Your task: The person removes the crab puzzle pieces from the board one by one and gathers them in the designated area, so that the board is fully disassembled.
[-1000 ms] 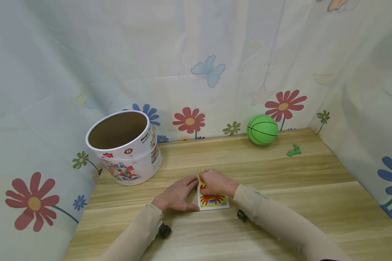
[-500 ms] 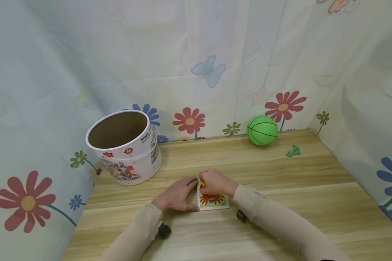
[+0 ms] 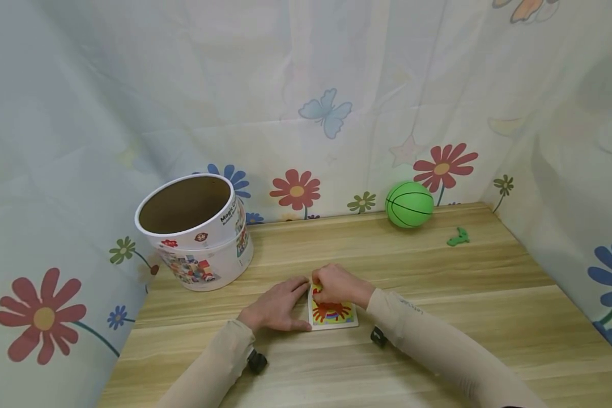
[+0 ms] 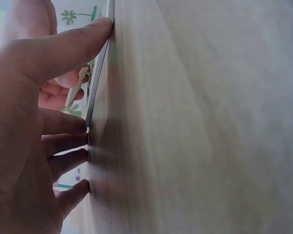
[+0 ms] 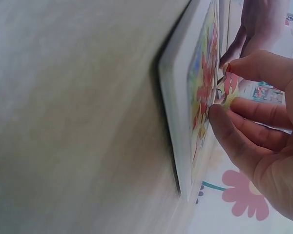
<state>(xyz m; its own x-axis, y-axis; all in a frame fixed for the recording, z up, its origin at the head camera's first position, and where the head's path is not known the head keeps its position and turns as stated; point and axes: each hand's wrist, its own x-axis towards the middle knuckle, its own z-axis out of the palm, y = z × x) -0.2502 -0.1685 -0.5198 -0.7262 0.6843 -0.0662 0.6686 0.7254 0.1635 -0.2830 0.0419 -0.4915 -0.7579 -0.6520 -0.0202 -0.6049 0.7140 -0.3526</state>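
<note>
Reading 12 as the far edge of the wood-grained worktop (image 3: pixel 464 283): white round bucket (image 3: pixel 204 260) at 10 o'clock, mouth uppermost, brown inner wall showing, side printed with toy pictures and partly legible "Magic" lettering. Green ball (image 3: pixel 409 205) with black seam lines at 1 o'clock, close to the rear edge; small irregular green piece (image 3: pixel 459 238) lying at 2 o'clock, near the ball. Pale curtain (image 3: pixel 224 68) from 9 round to 3, red and blue flowers low down, light-blue butterfly (image 3: pixel 328 112) at 12.

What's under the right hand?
The puzzle; its near part is printed in red and rainbow stripes. The right hand pinches a thin piece over it. That hand hides much of the far part, so what's there can't be told.
</note>
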